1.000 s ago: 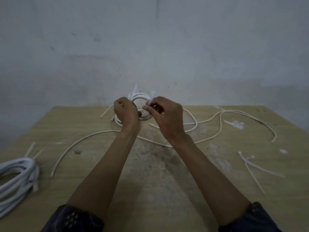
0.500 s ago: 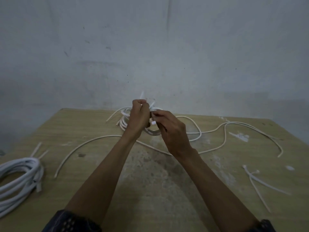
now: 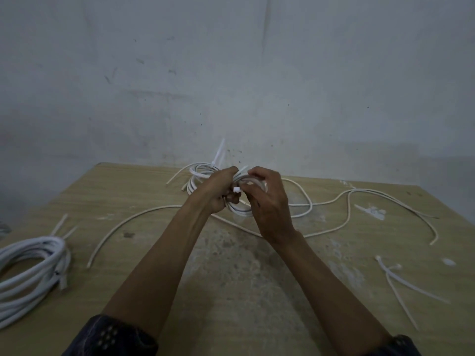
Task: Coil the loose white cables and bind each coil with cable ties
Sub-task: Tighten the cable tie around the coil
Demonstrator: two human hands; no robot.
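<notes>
White thin cable wound into a small coil (image 3: pixel 203 176) is held just above the far middle of the pale wooden desk (image 3: pixel 257 291), the left hand (image 3: pixel 218 191) clenched around its bundled strands while the right hand (image 3: pixel 267 201) pinches the white plastic cable tie (image 3: pixel 237 189) at the bundle. It looks light, springy and smooth, likely to unwind if released, so hold across all the strands beside the tie. Loose white cable (image 3: pixel 359 194) trails right; a tied thicker white coil (image 3: pixel 30 263) lies left, spare white ties (image 3: pixel 401 283) right.
</notes>
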